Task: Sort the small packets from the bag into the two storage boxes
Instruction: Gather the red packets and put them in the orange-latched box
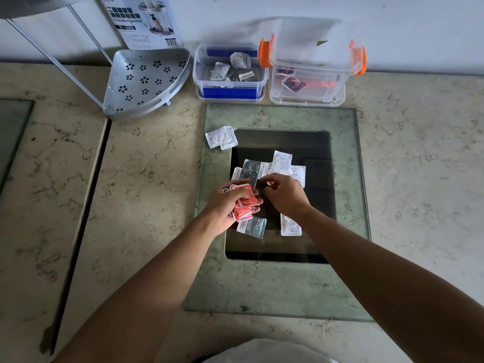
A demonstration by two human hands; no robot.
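From the head view, the worktop (146, 179) is pale beige marble with brown veins, and it meets a plain white wall (392, 27) at the back. A square glass plate (348, 179) lies on the marble, and under its middle there is a dark square opening.

On the glass, loose small packets (281, 162), white and dark ones, lie in a heap over the dark opening. Two more white packets (221, 137) lie apart, near the far left corner of the plate.

The left hand (225, 205) is clenched around a bundle of red packets (243, 203). The right hand (285, 196) is just beside it, with the fingers pinched on something small and red; I cannot tell exactly what it is.

At the wall stand two clear storage boxes, touching each other. The box with blue clips (230, 72) holds white and dark packets. The box with orange clips (311, 74) holds red packets, and its lid stands up against the wall.

To the left of the boxes there is a metal corner shelf (146, 79) with flower holes, and behind it a printed carton (142, 19) leans on the wall.
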